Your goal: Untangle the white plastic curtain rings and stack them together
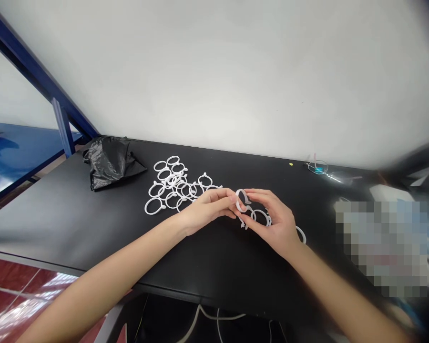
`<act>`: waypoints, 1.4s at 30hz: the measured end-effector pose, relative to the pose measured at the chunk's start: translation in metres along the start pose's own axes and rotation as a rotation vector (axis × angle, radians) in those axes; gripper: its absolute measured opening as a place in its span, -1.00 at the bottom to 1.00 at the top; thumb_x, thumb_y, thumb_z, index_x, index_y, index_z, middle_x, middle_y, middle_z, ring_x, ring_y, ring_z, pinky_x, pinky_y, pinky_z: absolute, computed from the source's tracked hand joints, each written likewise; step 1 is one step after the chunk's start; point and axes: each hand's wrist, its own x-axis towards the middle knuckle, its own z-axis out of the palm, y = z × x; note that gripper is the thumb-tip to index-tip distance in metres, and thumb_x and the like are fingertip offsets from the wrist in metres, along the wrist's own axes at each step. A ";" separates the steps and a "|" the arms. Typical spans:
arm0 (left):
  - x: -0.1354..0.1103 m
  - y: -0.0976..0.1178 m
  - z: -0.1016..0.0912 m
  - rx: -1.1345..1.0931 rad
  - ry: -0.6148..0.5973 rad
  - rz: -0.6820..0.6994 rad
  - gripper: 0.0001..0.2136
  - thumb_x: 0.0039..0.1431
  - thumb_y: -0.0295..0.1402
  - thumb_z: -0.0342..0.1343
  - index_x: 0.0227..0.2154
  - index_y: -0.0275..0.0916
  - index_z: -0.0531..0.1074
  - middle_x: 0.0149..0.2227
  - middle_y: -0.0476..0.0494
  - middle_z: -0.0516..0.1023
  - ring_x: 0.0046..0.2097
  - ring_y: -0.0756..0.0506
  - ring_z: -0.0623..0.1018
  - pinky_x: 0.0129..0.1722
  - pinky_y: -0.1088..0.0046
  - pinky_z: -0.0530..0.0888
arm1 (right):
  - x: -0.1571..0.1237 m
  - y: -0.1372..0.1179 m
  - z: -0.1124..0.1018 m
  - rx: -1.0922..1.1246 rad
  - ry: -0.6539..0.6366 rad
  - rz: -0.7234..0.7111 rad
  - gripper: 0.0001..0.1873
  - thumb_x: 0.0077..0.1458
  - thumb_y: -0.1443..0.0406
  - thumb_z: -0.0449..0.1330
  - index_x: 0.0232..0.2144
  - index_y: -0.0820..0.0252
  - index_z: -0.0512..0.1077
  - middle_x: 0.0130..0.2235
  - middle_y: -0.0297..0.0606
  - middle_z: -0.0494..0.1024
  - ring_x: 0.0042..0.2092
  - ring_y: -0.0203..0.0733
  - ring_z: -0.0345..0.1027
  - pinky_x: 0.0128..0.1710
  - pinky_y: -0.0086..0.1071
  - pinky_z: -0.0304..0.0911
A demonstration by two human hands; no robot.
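A thin white ring (239,202) with a small tab stands between my hands above the black table. My left hand (214,205) is closed, pinching the ring's left side between thumb and fingers. From the right, my right hand (277,221) has its thumb and fingertips closed at the same ring's other side. Beneath the fingers, a few more white rings (260,217) lie partly hidden. Left of my left hand spreads a loose pile of several white rings (171,183), some with small knobs on the rim. Another ring (301,234) shows partly behind my right wrist.
A crumpled black plastic bag (110,162) rests on the black table (93,224) at the back left. Clear glasses-like item (318,167) lies near the wall at the back right. A blurred-out pale package (386,243) is at the right. Cables (196,319) hang below the front edge.
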 end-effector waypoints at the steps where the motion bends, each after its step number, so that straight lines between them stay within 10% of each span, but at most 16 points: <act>1: 0.000 0.001 -0.001 -0.055 -0.003 0.005 -0.81 0.29 -0.29 0.11 -0.36 -0.32 0.48 -0.26 -0.10 0.52 -0.25 0.04 0.52 -0.12 0.49 0.45 | -0.001 0.000 0.000 0.014 0.004 0.020 -0.61 0.03 0.39 0.35 -0.07 0.07 0.45 -0.05 -0.19 0.54 -0.05 -0.05 0.48 -0.01 -0.10 0.43; 8: 0.001 0.002 0.000 -0.134 0.041 -0.013 -0.85 0.29 -0.32 0.06 -0.28 -0.31 0.40 -0.25 -0.14 0.50 -0.22 0.00 0.52 -0.07 0.39 0.47 | 0.000 -0.002 0.000 0.027 0.126 0.041 -0.83 0.10 0.41 0.29 -0.25 0.06 0.54 -0.30 -0.29 0.62 -0.28 -0.16 0.52 -0.24 -0.26 0.45; 13: -0.006 -0.002 0.007 0.607 0.243 0.306 -0.59 0.30 -0.13 -0.02 0.12 -0.19 0.17 -0.10 -0.20 0.46 -0.30 -0.02 0.47 -0.22 0.35 0.48 | 0.002 -0.011 0.000 -0.052 0.059 -0.070 -0.86 0.12 0.40 0.27 -0.29 0.06 0.57 -0.35 -0.27 0.65 -0.37 -0.16 0.52 -0.38 -0.29 0.46; 17: -0.011 -0.009 0.008 1.263 0.206 0.546 -0.68 0.29 -0.09 -0.01 -0.14 -0.26 0.36 -0.33 -0.09 0.44 -0.43 0.02 0.38 -0.42 0.47 0.38 | 0.001 -0.018 0.004 -0.022 0.020 -0.195 -0.81 0.14 0.41 0.24 -0.22 0.07 0.58 -0.30 -0.24 0.66 -0.36 -0.14 0.55 -0.42 -0.29 0.50; 23: -0.010 -0.014 0.006 1.386 0.202 0.619 -0.67 0.38 -0.23 -0.23 -0.32 -0.28 0.37 -0.42 -0.05 0.36 -0.52 0.05 0.28 -0.53 0.54 0.29 | -0.002 -0.022 0.009 -0.017 0.049 -0.184 -0.79 0.11 0.46 0.26 -0.26 0.06 0.57 -0.36 -0.31 0.65 -0.40 -0.21 0.52 -0.44 -0.35 0.47; 34: -0.003 -0.006 -0.008 1.562 0.310 0.557 -0.64 0.35 -0.06 -0.10 -0.22 -0.26 0.41 -0.37 -0.08 0.45 -0.39 -0.02 0.44 -0.45 0.50 0.33 | 0.006 -0.011 -0.010 -0.123 0.063 0.023 -0.89 0.13 0.30 0.26 -0.24 0.08 0.53 -0.36 -0.29 0.65 -0.36 -0.14 0.55 -0.28 -0.25 0.48; 42: 0.006 -0.010 -0.029 1.841 0.255 0.427 -0.73 0.27 -0.16 0.10 -0.15 -0.27 0.42 -0.23 -0.18 0.51 -0.12 -0.19 0.46 -0.08 0.24 0.36 | 0.013 0.006 -0.020 -0.311 -0.238 0.072 -0.96 0.10 0.28 0.26 -0.35 0.10 0.49 -0.32 -0.26 0.59 -0.26 -0.08 0.47 -0.27 -0.22 0.41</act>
